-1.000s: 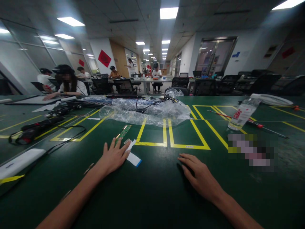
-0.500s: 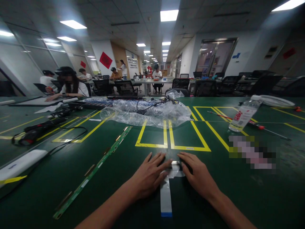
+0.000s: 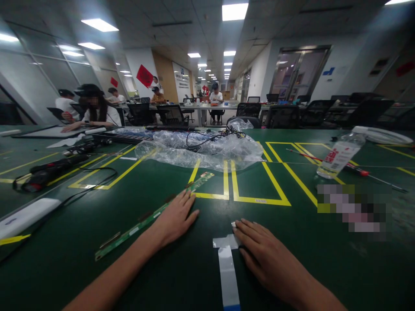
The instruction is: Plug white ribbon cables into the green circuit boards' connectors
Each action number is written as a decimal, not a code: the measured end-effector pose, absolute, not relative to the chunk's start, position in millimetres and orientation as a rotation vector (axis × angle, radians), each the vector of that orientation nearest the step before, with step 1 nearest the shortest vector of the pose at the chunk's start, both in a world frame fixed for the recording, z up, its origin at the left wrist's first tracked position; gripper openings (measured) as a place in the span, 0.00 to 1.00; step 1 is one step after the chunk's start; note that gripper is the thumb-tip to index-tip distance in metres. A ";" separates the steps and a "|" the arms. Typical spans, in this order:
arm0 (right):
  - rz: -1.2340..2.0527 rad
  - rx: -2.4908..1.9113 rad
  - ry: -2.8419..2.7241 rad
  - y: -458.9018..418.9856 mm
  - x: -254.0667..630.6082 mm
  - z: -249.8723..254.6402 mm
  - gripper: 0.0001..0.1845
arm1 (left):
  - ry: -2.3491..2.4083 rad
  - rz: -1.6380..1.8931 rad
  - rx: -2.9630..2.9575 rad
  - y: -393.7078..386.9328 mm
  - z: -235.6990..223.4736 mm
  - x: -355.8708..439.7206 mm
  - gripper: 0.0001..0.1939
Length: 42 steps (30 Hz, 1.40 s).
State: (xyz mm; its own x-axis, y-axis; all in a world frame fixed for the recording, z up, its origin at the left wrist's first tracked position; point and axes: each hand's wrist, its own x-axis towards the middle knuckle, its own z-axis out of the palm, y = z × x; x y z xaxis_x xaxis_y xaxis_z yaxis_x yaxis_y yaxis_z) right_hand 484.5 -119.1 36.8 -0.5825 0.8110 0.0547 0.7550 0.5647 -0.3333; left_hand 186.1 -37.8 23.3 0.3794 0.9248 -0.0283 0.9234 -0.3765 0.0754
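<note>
A long thin green circuit board strip (image 3: 142,220) lies slantwise on the green table mat (image 3: 65,250). My left hand (image 3: 175,218) lies flat on the strip's middle, fingers stretched out. A white flat ribbon cable with a blue tip (image 3: 227,270) runs toward me from a small connector end (image 3: 234,224). My right hand (image 3: 262,255) rests palm down beside the cable's far end, fingertips touching that end, fingers straight and together.
Clear bubble wrap with a black cable (image 3: 207,149) lies beyond the yellow floor-tape boxes (image 3: 253,190). A plastic bottle (image 3: 337,157) and a red screwdriver (image 3: 356,170) are at right. A black tool (image 3: 45,172) and white device (image 3: 26,216) sit left. A person (image 3: 92,110) works at back left.
My left hand left the ribbon cable and moved left onto the green strip, which has shifted right and turned. The ribbon cable stayed under my right fingertips.
</note>
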 end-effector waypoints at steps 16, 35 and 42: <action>0.267 -1.263 -2.589 -122.8 477.6 30.9 0.28 | 0.822 0.269 2.646 -84.7 37.1 237.9 0.33; 0.576 -1.367 -2.511 -98.3 516.4 34.9 0.24 | 0.837 0.303 2.678 -76.8 39.0 228.6 0.27; 0.573 -1.346 -2.488 -98.6 517.1 34.4 0.24 | 0.828 0.336 2.677 -77.8 39.9 228.4 0.28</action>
State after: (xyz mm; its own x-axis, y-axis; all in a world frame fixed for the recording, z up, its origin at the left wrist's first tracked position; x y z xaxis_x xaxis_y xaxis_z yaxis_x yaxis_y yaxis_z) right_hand 517.1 -98.6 34.4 -0.5398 0.8411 0.0358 0.7405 0.4946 -0.4550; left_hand 228.4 -77.8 39.9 0.8045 0.5799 0.1280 0.5052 -0.7816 0.3658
